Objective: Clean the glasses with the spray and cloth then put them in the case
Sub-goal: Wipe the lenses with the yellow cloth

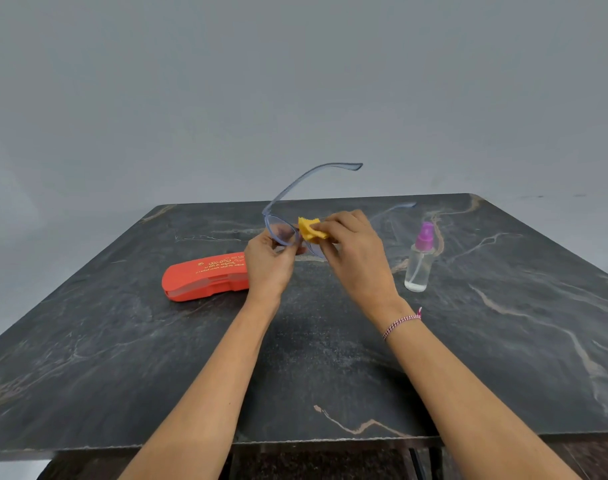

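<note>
Left hand [268,260] pinches the glasses [282,230] by the lower rim of one lens, holding them above the table [129,358] with both temples unfolded and pointing away. Just left of that hand lies the orange case [205,278], shut as far as this angle shows, so stowing is still to come. To its right, the right hand [356,249] grips the yellow cloth [311,230] and presses it on the other lens: wiping appears to be the step in hand. Right of that hand the spray bottle [419,259] stands upright, untouched, so spraying is probably done.
</note>
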Demonstrator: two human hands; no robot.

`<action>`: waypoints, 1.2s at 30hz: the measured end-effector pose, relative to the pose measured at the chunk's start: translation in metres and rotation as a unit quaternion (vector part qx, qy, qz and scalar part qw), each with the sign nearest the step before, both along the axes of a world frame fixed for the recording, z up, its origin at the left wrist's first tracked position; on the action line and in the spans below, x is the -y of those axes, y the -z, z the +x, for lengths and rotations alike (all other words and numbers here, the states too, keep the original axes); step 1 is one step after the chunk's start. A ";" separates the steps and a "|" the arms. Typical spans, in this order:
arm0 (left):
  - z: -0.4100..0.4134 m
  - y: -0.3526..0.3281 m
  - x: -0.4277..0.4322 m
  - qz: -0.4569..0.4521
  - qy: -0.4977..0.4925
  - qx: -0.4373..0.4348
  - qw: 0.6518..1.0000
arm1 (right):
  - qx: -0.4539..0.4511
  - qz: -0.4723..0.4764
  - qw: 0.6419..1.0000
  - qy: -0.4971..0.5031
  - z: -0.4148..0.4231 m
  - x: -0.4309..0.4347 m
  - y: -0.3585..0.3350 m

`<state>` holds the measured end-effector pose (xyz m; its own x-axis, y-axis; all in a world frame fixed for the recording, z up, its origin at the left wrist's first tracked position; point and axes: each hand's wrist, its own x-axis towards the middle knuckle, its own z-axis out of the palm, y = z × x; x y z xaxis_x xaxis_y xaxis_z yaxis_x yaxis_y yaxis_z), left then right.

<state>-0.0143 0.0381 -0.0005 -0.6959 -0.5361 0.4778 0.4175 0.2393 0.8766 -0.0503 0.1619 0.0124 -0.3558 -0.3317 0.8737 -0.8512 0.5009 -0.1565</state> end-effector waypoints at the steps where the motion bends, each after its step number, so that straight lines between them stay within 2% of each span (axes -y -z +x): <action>1: -0.001 0.001 0.000 -0.006 0.009 0.018 1.000 | -0.008 -0.013 1.000 0.009 0.000 -0.002 -0.002; 5: 0.000 0.002 -0.002 -0.005 0.057 0.055 0.997 | -0.007 -0.036 0.997 0.071 0.002 -0.007 -0.008; 13: 0.008 -0.005 -0.004 -0.025 0.141 0.079 0.986 | 0.030 0.028 0.991 0.128 -0.002 -0.001 -0.001; 17: 0.009 -0.007 -0.003 -0.039 0.156 0.084 0.983 | 0.054 0.057 0.990 0.120 -0.005 0.001 0.003; 21: 0.008 -0.006 0.000 -0.032 0.116 0.073 0.990 | 0.079 0.088 0.987 0.105 -0.004 0.001 0.003; 26: 0.004 -0.005 0.006 0.000 0.073 0.062 0.995 | 0.081 0.081 0.990 0.077 -0.001 -0.001 0.001; 36: 0.002 -0.004 0.014 0.021 -0.007 0.022 1.000 | 0.043 0.096 0.994 0.022 0.004 0.002 0.001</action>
